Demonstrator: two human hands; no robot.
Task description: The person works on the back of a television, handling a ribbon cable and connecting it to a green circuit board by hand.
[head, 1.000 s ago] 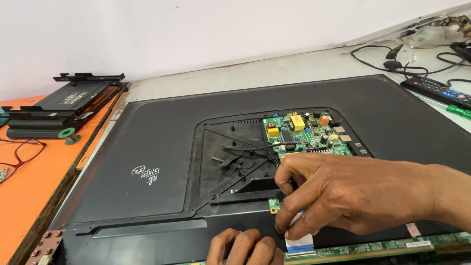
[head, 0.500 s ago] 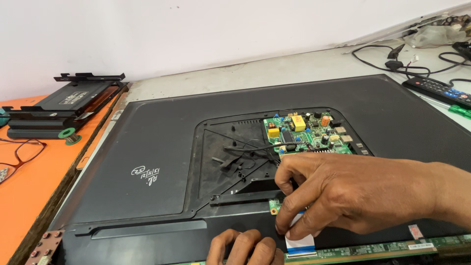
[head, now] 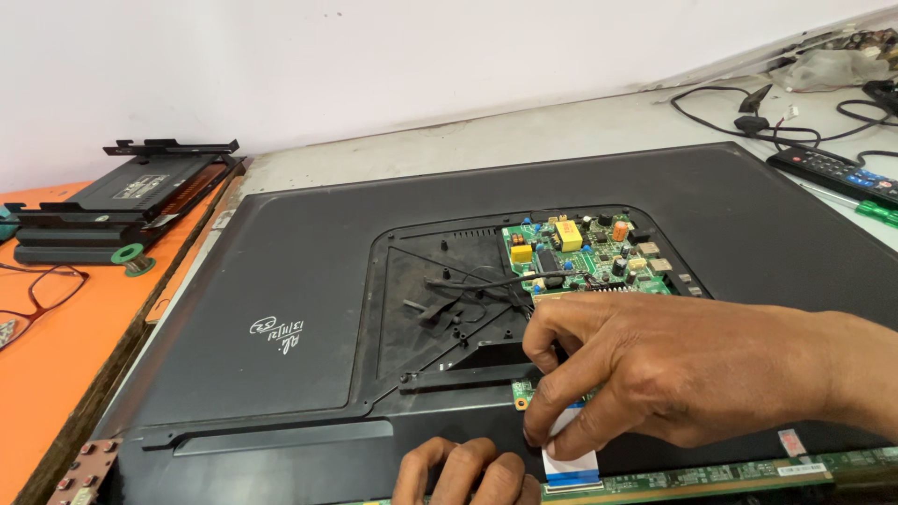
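Observation:
A black flat-screen television back panel [head: 309, 281] lies face down on the bench. Its open recess holds a green circuit board [head: 585, 254] with a yellow part and black wires. My right hand [head: 673, 374] reaches in from the right and pinches a white flat ribbon cable [head: 568, 449] with a blue end, beside a small green connector board [head: 522, 395]. My left hand [head: 463, 477] rests at the panel's near edge, fingers curled on the rim just left of the ribbon. A long narrow green strip board [head: 711, 477] runs along the near right edge.
A black plastic bracket [head: 122, 192] and a small green solder reel [head: 131, 257] sit on the orange surface [head: 56, 374] at the left, with red spectacles [head: 37, 290]. A remote control [head: 832, 173] and black cables [head: 748, 103] lie at the back right.

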